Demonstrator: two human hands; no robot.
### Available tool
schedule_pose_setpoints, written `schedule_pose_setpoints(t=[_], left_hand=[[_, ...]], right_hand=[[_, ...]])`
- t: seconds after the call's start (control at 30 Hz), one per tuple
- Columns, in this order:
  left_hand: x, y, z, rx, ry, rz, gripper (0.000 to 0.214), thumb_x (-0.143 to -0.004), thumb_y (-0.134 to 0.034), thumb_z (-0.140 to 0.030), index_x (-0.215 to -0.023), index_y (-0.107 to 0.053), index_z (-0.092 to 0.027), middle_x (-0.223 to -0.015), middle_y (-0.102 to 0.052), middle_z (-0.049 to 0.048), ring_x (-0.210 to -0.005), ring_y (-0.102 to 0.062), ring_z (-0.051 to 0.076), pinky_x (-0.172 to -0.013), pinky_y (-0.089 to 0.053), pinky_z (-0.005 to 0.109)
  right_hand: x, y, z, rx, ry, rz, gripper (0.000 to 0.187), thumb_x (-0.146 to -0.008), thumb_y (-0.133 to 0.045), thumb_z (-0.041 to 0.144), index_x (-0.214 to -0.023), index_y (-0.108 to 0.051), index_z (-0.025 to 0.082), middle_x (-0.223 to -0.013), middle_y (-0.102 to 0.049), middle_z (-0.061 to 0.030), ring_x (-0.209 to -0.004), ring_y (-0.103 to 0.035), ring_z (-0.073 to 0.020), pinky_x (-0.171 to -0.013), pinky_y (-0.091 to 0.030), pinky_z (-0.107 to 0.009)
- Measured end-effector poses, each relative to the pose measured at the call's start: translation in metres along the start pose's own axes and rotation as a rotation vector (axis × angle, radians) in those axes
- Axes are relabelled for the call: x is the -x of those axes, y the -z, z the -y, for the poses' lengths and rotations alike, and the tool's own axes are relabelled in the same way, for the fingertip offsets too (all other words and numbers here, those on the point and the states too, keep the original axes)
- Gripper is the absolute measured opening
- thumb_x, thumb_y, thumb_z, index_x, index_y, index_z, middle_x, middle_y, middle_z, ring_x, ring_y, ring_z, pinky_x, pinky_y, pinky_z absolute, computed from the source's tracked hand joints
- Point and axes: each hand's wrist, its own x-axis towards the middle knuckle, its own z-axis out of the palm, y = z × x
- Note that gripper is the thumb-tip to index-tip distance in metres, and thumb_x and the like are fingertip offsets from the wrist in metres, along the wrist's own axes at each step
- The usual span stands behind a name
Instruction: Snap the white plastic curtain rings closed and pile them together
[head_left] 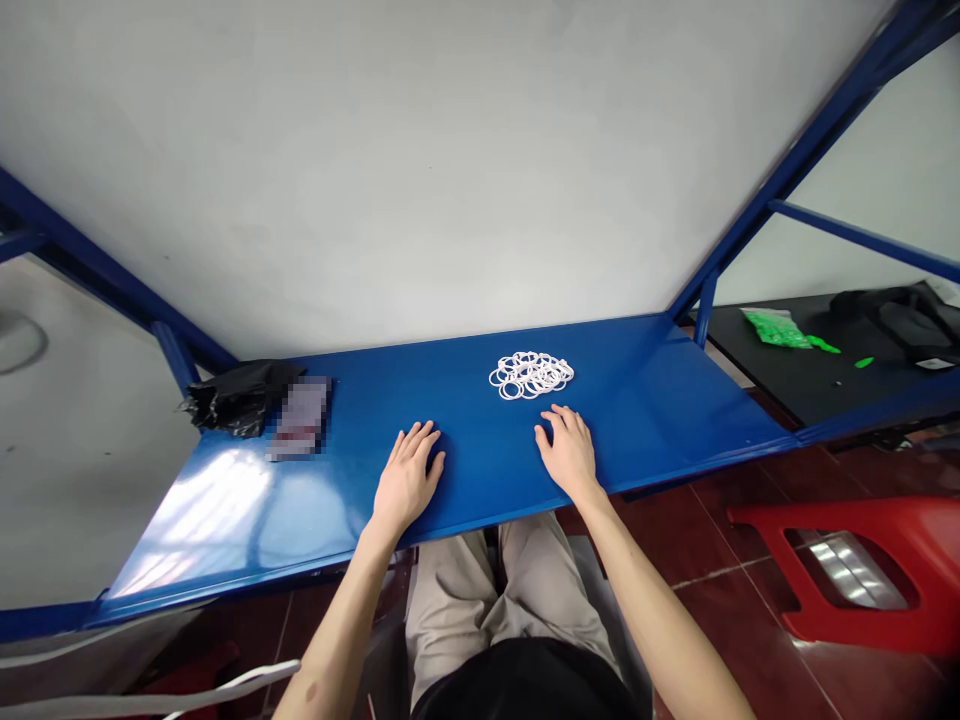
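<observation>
My left hand (407, 477) lies flat on the blue table (465, 420), palm down, thumb a little apart from the fingers. Nothing is in it. My right hand (568, 450) also rests palm down on the table with its fingers loosely spread and holds nothing. Just beyond the right fingertips, apart from them, lies a pile of white rings (531, 375), overlapping one another. Whether the rings are joined cannot be made out.
At the left end of the table lie a crumpled black plastic bag (244, 395) and a blurred-out flat item (302, 418). Blue posts rise at both sides. A black table (795, 375) to the right bears a green-filled bag (776, 328). A red chair (862, 640) stands below it.
</observation>
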Motion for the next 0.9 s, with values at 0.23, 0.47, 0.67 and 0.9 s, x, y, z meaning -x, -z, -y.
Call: schedule_pose_setpoints(t=[0.23,0.47,0.67,0.9], left_hand=[[0.0002,0.0018,-0.0006,0.005,0.005,0.006,0.040,-0.102,-0.043,-0.037,-0.133,-0.059,-0.018,-0.150,-0.055,0.0105,-0.146,-0.045,0.028,-0.123,-0.035,0.052],[0.0009,0.0030,-0.0007,0.023,0.011,0.006,0.040,-0.102,-0.042,-0.036,-0.133,-0.059,-0.019,-0.150,-0.055,0.0103,-0.145,-0.044,0.028,-0.123,-0.035,0.054],[0.0009,0.0043,-0.0019,0.028,0.012,0.008,0.039,-0.102,-0.043,-0.036,-0.133,-0.059,-0.019,-0.149,-0.056,0.0106,-0.146,-0.044,0.028,-0.123,-0.035,0.053],[0.0011,0.0050,-0.0026,0.045,0.021,0.011,0.040,-0.102,-0.043,-0.036,-0.134,-0.059,-0.020,-0.150,-0.055,0.0104,-0.146,-0.044,0.028,-0.123,-0.035,0.055]], right_hand=[[0.0003,0.0026,-0.0003,-0.016,-0.014,0.015,0.038,-0.102,-0.045,0.040,-0.124,-0.068,0.018,-0.140,-0.062,-0.0157,-0.136,-0.051,-0.0364,-0.112,-0.043,-0.060],[0.0012,0.0010,-0.0023,-0.068,-0.025,-0.013,0.037,-0.103,-0.044,0.042,-0.120,-0.069,0.019,-0.139,-0.063,-0.0137,-0.135,-0.052,-0.0353,-0.113,-0.042,-0.059],[0.0019,0.0017,-0.0037,-0.078,-0.034,0.005,0.037,-0.103,-0.044,0.042,-0.120,-0.068,0.019,-0.140,-0.062,-0.0128,-0.136,-0.052,-0.0343,-0.114,-0.041,-0.058],[0.0037,0.0026,-0.0014,-0.054,-0.018,-0.015,0.038,-0.103,-0.043,0.042,-0.119,-0.068,0.020,-0.138,-0.063,-0.0144,-0.134,-0.053,-0.0354,-0.109,-0.044,-0.059]])
